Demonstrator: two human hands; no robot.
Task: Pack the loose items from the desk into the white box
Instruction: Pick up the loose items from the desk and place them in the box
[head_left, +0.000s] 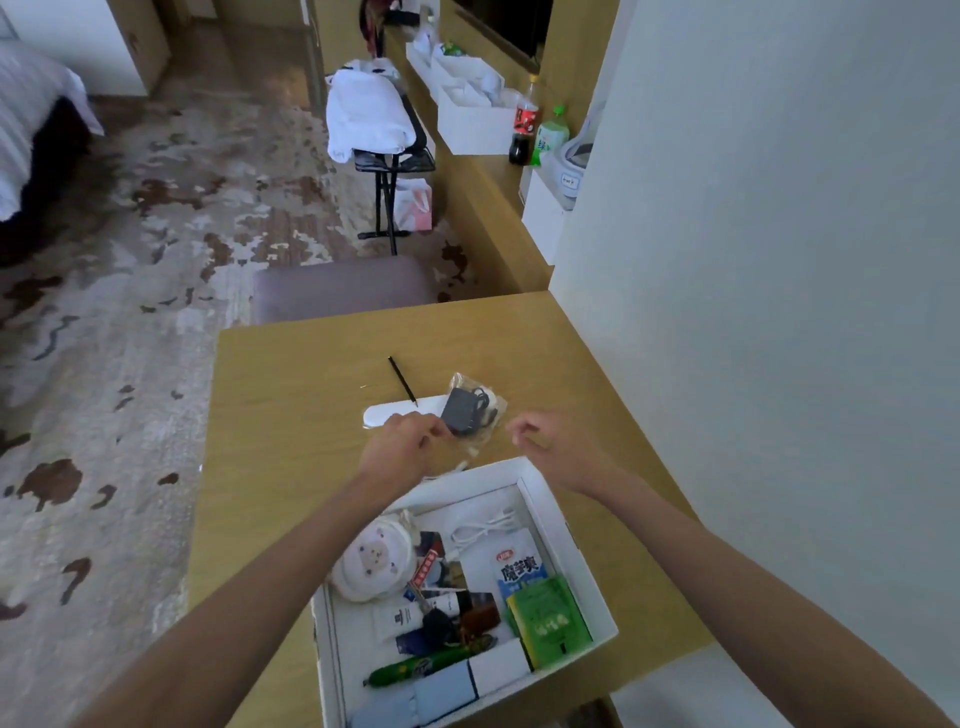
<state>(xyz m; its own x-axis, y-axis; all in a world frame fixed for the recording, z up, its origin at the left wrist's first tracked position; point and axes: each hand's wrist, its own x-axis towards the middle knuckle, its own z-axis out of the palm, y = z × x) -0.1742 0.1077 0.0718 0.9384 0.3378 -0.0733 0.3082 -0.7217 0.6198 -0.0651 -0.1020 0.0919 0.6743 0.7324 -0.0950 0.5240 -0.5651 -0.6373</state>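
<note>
The white box (550, 512) sits open at the desk's near edge, filled with several items: a round white pouch, a white cable, snack packets, a green packet, a green sausage stick. Beyond it on the desk lie a grey charger in a clear plastic bag (467, 410), a flat white oblong item (400, 411) and a black pen (402, 381). My left hand (402, 441) hovers over the white oblong item beside the bag, fingers curled, with nothing visibly held. My right hand (550, 447) hangs just right of the bag, fingers loosely apart and empty.
The wooden desk (291, 395) ends at a white wall (753, 312) on the right. A grey stool (343, 288) stands past its far edge. Farther back a long shelf holds white boxes and bottles (527, 124), and a luggage rack carries white cloth (369, 117).
</note>
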